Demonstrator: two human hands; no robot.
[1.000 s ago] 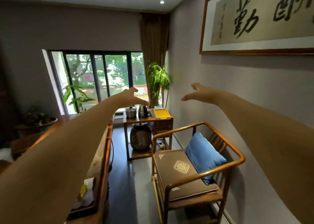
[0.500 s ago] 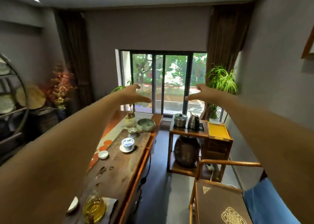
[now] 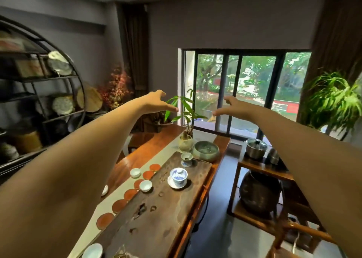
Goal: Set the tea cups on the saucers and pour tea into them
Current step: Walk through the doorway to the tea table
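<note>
A long wooden tea table (image 3: 195,203) runs away from me. Several round orange saucers (image 3: 130,193) lie in a row on a pale runner along its left side. Small white cups stand among them: one (image 3: 145,185) beside the dark tray, one (image 3: 135,172) farther back, one (image 3: 92,251) at the near edge. A blue-and-white lidded cup (image 3: 178,176) rests on a white saucer on the dark wooden tea tray (image 3: 156,214). My left hand (image 3: 156,103) and my right hand (image 3: 233,107) are stretched out high above the table, fingers apart, holding nothing.
A strainer cup (image 3: 186,158), a green ceramic bowl (image 3: 206,150) and a potted plant (image 3: 186,138) stand at the table's far end. To the right, a side stand holds a steel pot (image 3: 256,147) with a dark jar (image 3: 260,193) below. A round shelf (image 3: 39,93) fills the left.
My view has swung left from the chair and wall to the tea table. Both arms stayed outstretched with open hands, holding nothing.
</note>
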